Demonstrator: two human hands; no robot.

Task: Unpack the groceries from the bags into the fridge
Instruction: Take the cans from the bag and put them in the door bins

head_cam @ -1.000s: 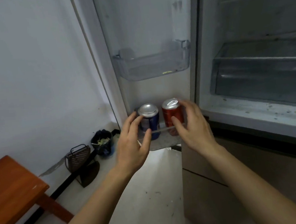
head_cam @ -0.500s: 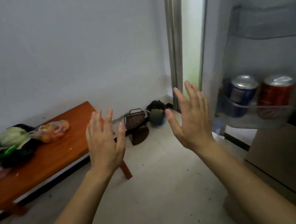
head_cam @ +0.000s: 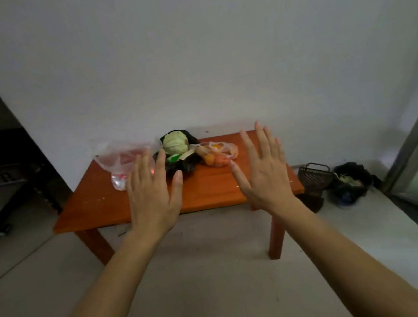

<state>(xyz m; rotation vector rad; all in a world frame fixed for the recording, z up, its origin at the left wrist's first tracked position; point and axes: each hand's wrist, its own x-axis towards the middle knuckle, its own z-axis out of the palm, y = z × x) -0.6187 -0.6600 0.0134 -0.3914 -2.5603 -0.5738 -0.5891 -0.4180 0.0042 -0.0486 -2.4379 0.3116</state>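
Note:
A low orange-brown wooden table (head_cam: 207, 193) stands against the white wall with the grocery bags on its far side. A clear plastic bag (head_cam: 118, 161) with reddish contents lies at the left. A black bag (head_cam: 185, 161) in the middle holds a pale green cabbage (head_cam: 175, 142). A clear bag of orange produce (head_cam: 216, 154) lies at the right. My left hand (head_cam: 154, 194) and my right hand (head_cam: 264, 173) are raised in front of the table, fingers straight and spread, holding nothing. The fridge is out of view.
A brown dustpan (head_cam: 312, 180) and a dark bin with rubbish (head_cam: 349, 183) sit on the floor right of the table. A sliding door frame (head_cam: 414, 152) runs along the right edge. Dark furniture (head_cam: 0, 180) stands at the left. Pale tiled floor lies between me and the table.
My view has swung left from the fridge door with its two cans to the table. Both hands let go of the cans and now hang open before the bags.

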